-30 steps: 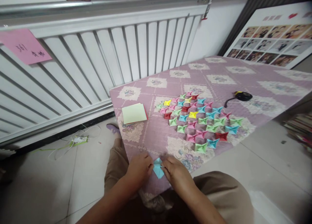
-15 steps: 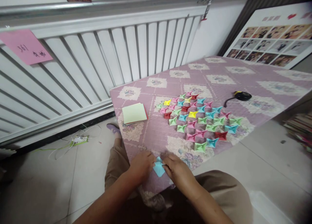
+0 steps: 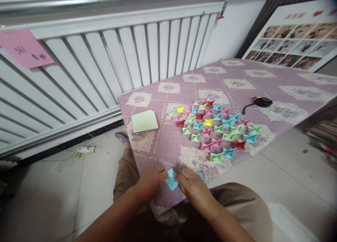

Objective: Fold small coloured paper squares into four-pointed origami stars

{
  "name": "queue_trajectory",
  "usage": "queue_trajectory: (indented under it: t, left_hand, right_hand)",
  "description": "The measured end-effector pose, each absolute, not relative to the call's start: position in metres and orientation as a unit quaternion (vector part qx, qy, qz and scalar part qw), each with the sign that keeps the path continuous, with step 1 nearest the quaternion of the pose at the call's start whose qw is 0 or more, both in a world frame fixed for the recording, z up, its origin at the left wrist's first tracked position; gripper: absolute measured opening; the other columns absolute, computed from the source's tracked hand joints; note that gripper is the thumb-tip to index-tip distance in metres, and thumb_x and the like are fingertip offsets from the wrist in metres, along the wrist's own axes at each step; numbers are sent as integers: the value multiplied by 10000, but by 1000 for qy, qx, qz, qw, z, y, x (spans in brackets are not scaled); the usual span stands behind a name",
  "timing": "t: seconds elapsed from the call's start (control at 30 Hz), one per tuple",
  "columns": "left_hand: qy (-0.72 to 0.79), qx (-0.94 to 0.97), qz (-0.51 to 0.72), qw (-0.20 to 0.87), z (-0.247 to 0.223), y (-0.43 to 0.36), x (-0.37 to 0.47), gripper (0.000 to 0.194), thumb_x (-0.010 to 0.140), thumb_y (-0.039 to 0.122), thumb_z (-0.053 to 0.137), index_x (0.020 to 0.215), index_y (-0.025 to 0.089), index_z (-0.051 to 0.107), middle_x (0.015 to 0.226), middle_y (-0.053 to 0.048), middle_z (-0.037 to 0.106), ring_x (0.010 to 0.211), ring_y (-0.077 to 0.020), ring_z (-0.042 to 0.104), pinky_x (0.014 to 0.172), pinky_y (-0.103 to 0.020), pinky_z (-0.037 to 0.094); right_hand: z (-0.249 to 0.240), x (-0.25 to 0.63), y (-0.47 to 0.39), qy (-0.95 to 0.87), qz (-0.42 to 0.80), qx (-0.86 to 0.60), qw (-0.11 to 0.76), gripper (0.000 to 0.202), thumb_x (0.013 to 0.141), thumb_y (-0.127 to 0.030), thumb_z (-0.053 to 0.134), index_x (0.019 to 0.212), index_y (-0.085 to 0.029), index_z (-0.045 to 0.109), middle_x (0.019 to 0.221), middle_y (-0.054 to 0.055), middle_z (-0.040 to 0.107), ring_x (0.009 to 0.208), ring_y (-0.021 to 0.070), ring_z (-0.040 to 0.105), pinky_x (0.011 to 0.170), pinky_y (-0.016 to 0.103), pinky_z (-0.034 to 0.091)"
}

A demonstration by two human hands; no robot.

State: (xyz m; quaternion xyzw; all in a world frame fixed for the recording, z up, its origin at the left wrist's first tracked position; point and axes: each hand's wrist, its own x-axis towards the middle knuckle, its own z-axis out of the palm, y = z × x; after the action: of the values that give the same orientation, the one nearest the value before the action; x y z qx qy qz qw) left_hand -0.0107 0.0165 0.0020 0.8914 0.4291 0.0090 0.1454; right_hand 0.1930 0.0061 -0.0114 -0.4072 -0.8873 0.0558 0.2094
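A small light-blue origami paper [image 3: 172,183] lies at the near corner of the table, between my two hands. My left hand [image 3: 154,176] has its fingers closed on the paper's left corner. On the opposite side, my right hand [image 3: 189,180] pinches the right corner, thumb and fingers together. Folded flaps show along the paper's top and middle; its side corners are hidden under my fingertips. Beyond my hands, several folded paper pieces [image 3: 208,122] in green, blue, pink, red and yellow stand in slanting rows.
A stack of square paper sheets [image 3: 144,122] lies left on the purple tablecloth [image 3: 168,143]. A black object with a strap [image 3: 262,102] sits at the right. Behind the table runs a white radiator [image 3: 147,52]; a photo board [image 3: 295,38] leans at the back right.
The blue paper's middle has opened out a little between my fingers, showing a folded hollow. Both hands stay at its sides, and the camera view has shifted slightly.
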Motion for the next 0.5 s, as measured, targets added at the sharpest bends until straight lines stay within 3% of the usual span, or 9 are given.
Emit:
queue_trajectory:
  t: [0.5]
  left_hand:
    - [402, 915, 21, 35, 3, 0, -15, 159, 935, 199, 456, 809, 184, 552, 831, -15, 540, 783, -170, 493, 632, -275, 399]
  right_hand:
    - [-1, 194, 3, -912, 11, -374, 168, 245, 927, -151, 442, 745, -196, 599, 739, 10, 555, 726, 153, 486, 652, 265, 388]
